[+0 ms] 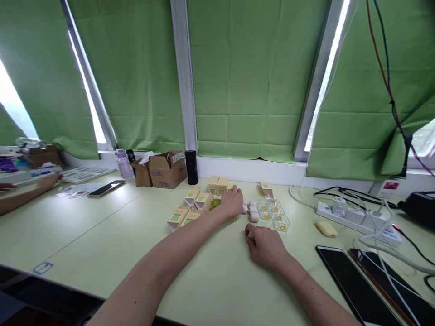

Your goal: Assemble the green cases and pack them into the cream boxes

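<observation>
No text I can actually read from here. Labels, for the record: brown cardboard box (pixel 169 171) has purple print low on its side, too small to make out, plus a white label (pixel 177 157) with dark print near the top, same problem. Small cartons (pixel 178 213) carry green label panels, lettering not resolvable. Sticker (pixel 43 268) on the table's front edge: blue outline, red mark inside, meaning unclear. White card (pixel 388 187) at far right shows a red patch, wording illegible.
</observation>
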The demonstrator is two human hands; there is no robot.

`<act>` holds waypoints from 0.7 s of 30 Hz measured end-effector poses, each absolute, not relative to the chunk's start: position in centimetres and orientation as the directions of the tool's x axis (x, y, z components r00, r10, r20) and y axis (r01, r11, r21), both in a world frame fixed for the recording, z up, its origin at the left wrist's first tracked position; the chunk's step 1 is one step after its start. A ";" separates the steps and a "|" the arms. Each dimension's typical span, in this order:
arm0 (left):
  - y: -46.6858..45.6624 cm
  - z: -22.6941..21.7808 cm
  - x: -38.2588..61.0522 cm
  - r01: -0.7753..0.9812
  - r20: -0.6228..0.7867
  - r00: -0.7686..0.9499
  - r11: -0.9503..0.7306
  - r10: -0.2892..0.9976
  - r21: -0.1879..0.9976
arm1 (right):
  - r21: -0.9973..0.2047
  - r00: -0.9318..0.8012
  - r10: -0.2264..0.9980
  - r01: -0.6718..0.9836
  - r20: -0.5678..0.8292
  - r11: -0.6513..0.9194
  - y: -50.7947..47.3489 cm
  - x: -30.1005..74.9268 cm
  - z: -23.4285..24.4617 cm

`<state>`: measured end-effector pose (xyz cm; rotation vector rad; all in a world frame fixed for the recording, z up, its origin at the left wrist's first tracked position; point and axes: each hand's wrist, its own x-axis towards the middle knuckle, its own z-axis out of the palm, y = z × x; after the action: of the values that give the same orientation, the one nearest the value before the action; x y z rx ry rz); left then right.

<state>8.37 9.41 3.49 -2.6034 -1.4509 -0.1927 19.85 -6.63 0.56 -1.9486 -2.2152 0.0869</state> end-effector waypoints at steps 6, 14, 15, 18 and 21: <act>10.4 3.2 9.0 0.871 0.151 0.488 -0.492 0.860 -0.009 | -0.178 -0.121 0.987 0.974 0.107 0.138 -6.6 19.9 0.4; 12.7 3.0 9.5 0.883 0.087 0.456 -0.462 0.886 0.081 | -0.165 -0.125 0.988 0.976 0.096 0.140 -6.6 19.8 0.5; 12.9 3.0 9.5 0.884 0.078 0.454 -0.460 0.888 0.090 | -0.164 -0.124 0.988 0.977 0.094 0.139 -6.6 19.8 0.6; 13.5 3.1 9.7 0.885 0.053 0.449 -0.452 0.892 0.113 | -0.160 -0.124 0.989 0.978 0.085 0.136 -6.7 19.8 0.7; 14.1 3.1 9.8 0.885 0.029 0.446 -0.446 0.894 0.134 | -0.162 -0.123 0.988 0.977 0.088 0.136 -6.7 19.7 0.8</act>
<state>9.82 14.06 3.09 -2.7546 -1.7003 -0.1553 19.74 -6.74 0.79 -1.9554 -2.2302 0.0953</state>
